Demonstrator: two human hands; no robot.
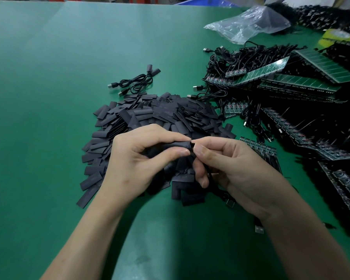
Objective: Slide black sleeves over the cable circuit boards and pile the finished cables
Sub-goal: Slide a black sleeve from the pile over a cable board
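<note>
The left hand pinches a black sleeve level, mouth toward the right hand, whose fingers pinch the cable by its end, apparently to feed it in.

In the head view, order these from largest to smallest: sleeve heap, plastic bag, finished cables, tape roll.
1. sleeve heap
2. plastic bag
3. finished cables
4. tape roll, partly hidden
Bag and roll lie farther away, so true sizes are unsure.

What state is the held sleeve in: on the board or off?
On, apparently: left hand and right hand pinch the sleeve, the cable leaves its end, no board shows. Depth: cannot tell.
</note>
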